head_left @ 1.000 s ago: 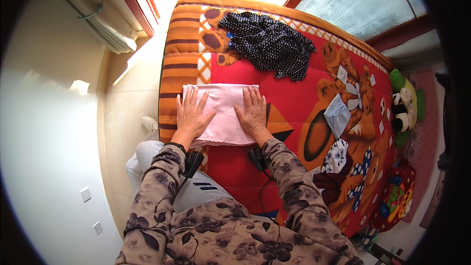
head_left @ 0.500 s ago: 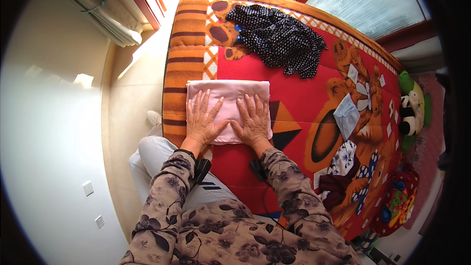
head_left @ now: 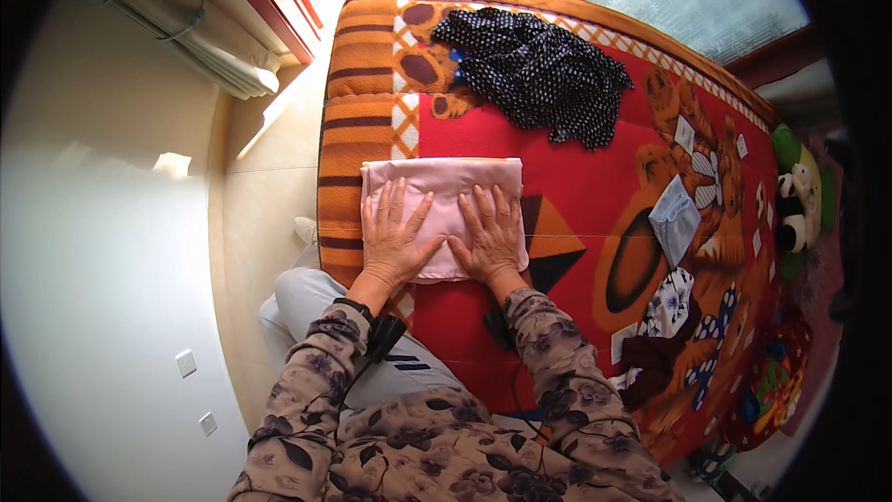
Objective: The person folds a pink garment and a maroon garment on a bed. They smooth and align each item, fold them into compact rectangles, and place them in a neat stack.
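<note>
A pink cloth [head_left: 444, 178], folded into a rough rectangle, lies on the bed's red and orange blanket [head_left: 465, 335]. My left hand [head_left: 395, 240] rests flat on its left half, fingers spread and pointing away from me. On the right half lies my right hand [head_left: 488, 237], also flat with fingers apart. The two thumbs nearly meet near the middle of the cloth. Neither hand grips anything. A thin strip of yellow shows along the cloth's far edge.
Beyond the pink cloth lies a crumpled black garment with white dots [head_left: 539, 74]. To the right are a folded light-blue cloth [head_left: 675, 220], a floral cloth [head_left: 667, 302], a dark maroon cloth [head_left: 655, 353] and several small white cards. A panda plush toy [head_left: 794, 209] sits at the far right.
Both hands stay flat on the pink cloth with almost no movement against it. The whole view has shifted slightly, so the bed appears a little farther right and lower.
</note>
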Demonstrator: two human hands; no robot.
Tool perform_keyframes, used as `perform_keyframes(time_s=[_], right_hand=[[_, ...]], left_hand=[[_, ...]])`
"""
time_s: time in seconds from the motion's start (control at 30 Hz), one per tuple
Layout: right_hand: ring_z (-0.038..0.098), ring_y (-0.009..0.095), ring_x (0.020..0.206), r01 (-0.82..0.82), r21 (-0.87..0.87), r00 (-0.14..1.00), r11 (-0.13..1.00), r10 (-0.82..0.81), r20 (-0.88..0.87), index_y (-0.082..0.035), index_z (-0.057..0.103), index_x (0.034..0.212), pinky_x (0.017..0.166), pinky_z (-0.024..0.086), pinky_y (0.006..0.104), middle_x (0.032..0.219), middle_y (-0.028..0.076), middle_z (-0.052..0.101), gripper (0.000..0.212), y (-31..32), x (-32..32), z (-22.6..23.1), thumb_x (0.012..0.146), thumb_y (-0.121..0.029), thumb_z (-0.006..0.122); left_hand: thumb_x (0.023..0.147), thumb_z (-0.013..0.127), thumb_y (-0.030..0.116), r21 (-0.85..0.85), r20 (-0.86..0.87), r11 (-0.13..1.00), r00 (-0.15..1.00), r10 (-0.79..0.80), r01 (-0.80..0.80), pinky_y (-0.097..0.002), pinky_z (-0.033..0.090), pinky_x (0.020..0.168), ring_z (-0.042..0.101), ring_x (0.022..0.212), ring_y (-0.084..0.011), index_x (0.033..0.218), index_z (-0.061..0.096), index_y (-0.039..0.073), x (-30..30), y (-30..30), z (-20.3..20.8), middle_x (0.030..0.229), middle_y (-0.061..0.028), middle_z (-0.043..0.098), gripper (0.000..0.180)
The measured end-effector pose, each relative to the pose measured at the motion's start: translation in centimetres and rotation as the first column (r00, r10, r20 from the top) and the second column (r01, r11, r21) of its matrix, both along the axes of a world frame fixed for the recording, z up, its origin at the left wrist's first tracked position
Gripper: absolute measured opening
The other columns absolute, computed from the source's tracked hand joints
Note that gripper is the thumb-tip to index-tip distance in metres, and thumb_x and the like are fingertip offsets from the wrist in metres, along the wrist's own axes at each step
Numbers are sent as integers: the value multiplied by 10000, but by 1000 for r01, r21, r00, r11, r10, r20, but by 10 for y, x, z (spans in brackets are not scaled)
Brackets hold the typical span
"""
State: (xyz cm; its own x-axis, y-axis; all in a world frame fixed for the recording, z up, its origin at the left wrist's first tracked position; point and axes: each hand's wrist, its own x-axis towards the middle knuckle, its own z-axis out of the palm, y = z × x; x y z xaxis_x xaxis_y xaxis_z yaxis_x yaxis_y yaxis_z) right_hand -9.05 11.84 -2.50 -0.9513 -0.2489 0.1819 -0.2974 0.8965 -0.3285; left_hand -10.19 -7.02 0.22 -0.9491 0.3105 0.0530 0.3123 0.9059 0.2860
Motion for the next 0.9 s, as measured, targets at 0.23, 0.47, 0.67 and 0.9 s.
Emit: perform_keyframes(time_s=[0.23,0.47,0.67,0.9], right_hand=[[228,334,1349,8,19,999,1000,-7,-47,-178,446,1331,1091,118,574,1421,87,342,645,0,2,-2,774,-476,576],[241,346,1339,-5,9,999,1000,6,-49,-146,453,1327,1090,118,569,1416,106,348,639,1,1,-2,777,-448,573],[243,352,1334,-13,2,999,1000,13,-36,-147,435,1338,1085,126,571,1415,106,344,645,2,1,-2,781,-441,572],[245,362,1332,-16,43,999,999,18,-49,-139,412,1356,1076,145,566,1413,117,342,645,0,1,-2,800,-431,563]], left_hand=[[847,479,581,-11,-114,1000,993,-9,8,-526,119,1094,211,1361,-357,1388,400,195,-20,-9,9,1437,-208,294,670],[863,418,613,-7,192,998,980,56,-56,-465,97,1118,112,1403,-319,1457,244,207,-37,-28,-18,1498,-197,169,740],[857,427,616,-94,300,994,950,83,-57,-475,84,1118,103,1407,-309,1447,269,188,-41,-22,8,1504,-189,161,747],[814,505,608,65,-152,997,987,46,-37,-517,104,1102,167,1390,-315,1378,414,159,-15,16,28,1463,-203,263,726]])
